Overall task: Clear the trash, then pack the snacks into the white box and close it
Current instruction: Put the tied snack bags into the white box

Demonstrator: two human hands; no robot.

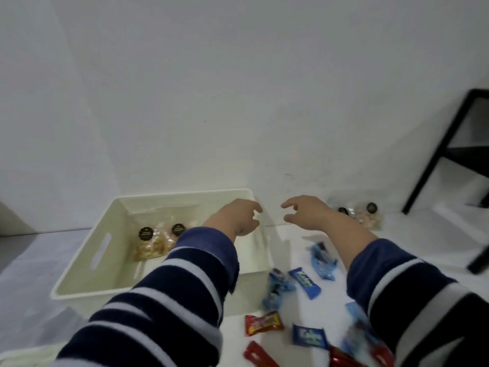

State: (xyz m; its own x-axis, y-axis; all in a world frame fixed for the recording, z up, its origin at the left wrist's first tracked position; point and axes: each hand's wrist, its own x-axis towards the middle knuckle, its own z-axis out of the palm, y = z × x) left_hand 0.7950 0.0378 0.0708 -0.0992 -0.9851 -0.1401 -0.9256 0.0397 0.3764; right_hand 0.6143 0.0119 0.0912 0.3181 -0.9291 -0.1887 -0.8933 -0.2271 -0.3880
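Both hands empty, fingers loosely curled: left hand (pixel 239 217) over the white box (pixel 87 263), right hand (pixel 307 211) just right of it. Two cookie bags (pixel 156 241) inside, candy bars (pixel 304 283) scattered right of the box.

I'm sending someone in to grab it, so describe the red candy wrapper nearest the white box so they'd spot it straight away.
Start at the white box on the left of the table. Just past its near right corner lies a scatter of blue wrappers; directly below them sits the red candy wrapper. It is the only red one with a yellow end.
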